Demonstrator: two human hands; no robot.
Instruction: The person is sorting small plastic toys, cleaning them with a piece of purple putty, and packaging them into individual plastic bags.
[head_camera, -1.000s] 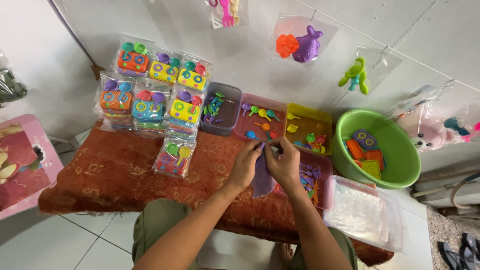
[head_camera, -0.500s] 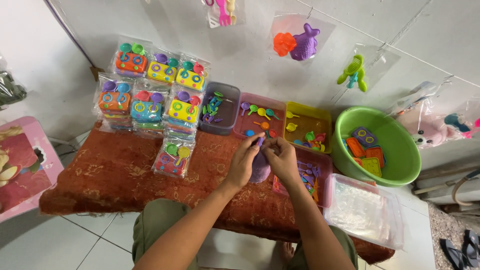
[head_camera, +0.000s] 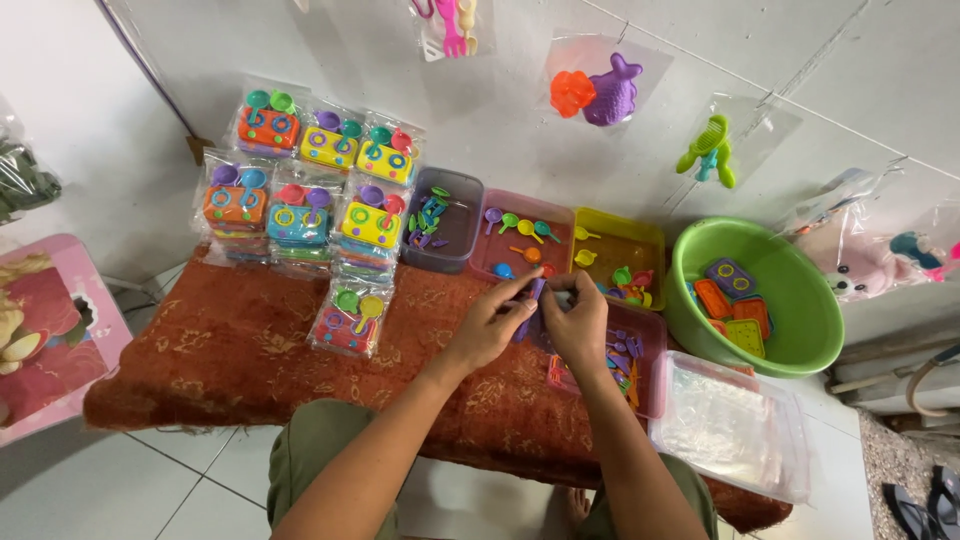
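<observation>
Just right of the frame's centre, the left hand (head_camera: 490, 325) and the right hand (head_camera: 580, 322) meet over the rust-red patterned cloth (head_camera: 230, 350). Between them lies a small purple plastic toy piece (head_camera: 533, 300), its long axis tilted from upper right to lower left. Left fingertips are pinched on its upper end; the right fingers close beside it, though their grip cannot be told. A pink tray of small toy parts (head_camera: 640, 350) sits directly beneath the right hand.

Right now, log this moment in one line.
left hand: holds purple toy piece | right hand: pinches same piece | below: pink tray | surface: red cloth
</observation>
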